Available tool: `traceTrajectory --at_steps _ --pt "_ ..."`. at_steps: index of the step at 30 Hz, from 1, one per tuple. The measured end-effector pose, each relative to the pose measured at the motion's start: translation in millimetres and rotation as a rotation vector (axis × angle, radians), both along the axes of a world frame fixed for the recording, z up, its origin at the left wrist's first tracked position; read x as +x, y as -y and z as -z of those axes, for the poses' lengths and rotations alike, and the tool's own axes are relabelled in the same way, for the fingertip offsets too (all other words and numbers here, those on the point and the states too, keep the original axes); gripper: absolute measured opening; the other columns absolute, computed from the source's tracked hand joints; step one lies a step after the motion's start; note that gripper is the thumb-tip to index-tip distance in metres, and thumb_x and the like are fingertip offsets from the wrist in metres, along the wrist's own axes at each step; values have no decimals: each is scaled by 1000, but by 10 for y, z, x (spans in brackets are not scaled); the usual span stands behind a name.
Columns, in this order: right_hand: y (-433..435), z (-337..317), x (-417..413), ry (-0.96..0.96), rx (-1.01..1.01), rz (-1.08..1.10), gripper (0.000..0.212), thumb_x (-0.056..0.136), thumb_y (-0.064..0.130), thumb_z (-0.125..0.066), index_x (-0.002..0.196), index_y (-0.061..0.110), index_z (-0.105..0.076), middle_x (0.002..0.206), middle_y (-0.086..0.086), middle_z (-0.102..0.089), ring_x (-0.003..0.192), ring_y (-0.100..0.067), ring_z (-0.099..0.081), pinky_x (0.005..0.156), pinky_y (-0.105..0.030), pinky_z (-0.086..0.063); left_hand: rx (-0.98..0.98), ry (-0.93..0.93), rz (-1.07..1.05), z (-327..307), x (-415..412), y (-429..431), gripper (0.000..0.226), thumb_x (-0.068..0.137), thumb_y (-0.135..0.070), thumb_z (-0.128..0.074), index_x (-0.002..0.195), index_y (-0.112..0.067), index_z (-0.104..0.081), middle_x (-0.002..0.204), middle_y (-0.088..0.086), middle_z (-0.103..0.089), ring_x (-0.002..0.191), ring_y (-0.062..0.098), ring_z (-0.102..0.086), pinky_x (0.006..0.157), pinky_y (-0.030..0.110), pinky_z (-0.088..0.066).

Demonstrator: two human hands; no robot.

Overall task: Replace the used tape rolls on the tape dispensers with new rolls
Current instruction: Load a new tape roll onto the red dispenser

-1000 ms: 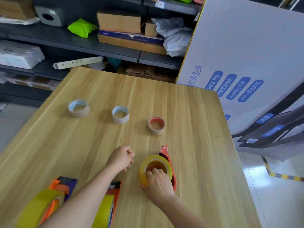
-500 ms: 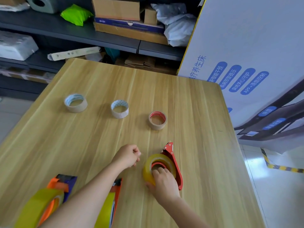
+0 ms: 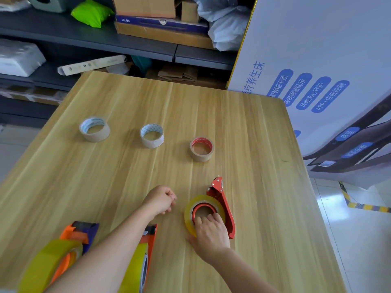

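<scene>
A red tape dispenser (image 3: 224,205) lies on its side on the wooden table (image 3: 264,187). A full yellow tape roll (image 3: 191,210) sits around its hub, and my right hand (image 3: 210,234) grips this roll at its near edge, fingers curled over the rim. My left hand (image 3: 159,199) hovers just left of it in a loose fist, holding nothing. Three nearly used rolls stand in a row farther back: left roll (image 3: 94,129), middle roll (image 3: 152,135), red-cored roll (image 3: 201,149). Two more dispensers with full yellow rolls lie near the front edge: an orange and purple one (image 3: 73,240) and an orange one (image 3: 146,252).
A large white printed carton (image 3: 317,70) stands against the table's right back corner. Dark shelves (image 3: 105,41) with boxes and bags run behind the table. White floor with striped hazard tape (image 3: 364,206) lies to the right.
The yellow roll went from tilted up in my right hand to lying down around the red dispenser's hub. My left hand stayed beside it. The view shifted slightly.
</scene>
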State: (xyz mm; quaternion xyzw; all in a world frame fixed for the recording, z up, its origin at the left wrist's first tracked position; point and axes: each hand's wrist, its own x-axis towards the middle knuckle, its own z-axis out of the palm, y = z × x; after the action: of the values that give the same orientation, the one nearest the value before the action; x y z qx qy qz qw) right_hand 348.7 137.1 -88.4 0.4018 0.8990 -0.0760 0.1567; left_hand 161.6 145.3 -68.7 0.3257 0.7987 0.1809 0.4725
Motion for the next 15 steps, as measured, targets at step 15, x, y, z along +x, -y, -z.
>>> traceTrajectory --at_steps 15 --pt "-405 -723 -98 -849 -1003 537 31 75 30 -67 103 16 -65 84 1 -62 78 -13 -59 75 -32 -49 417 13 -183 -516 -12 -341 27 97 -24 -53 71 -15 -54 71 -2 -54 70 14 -47 62 27 -36"
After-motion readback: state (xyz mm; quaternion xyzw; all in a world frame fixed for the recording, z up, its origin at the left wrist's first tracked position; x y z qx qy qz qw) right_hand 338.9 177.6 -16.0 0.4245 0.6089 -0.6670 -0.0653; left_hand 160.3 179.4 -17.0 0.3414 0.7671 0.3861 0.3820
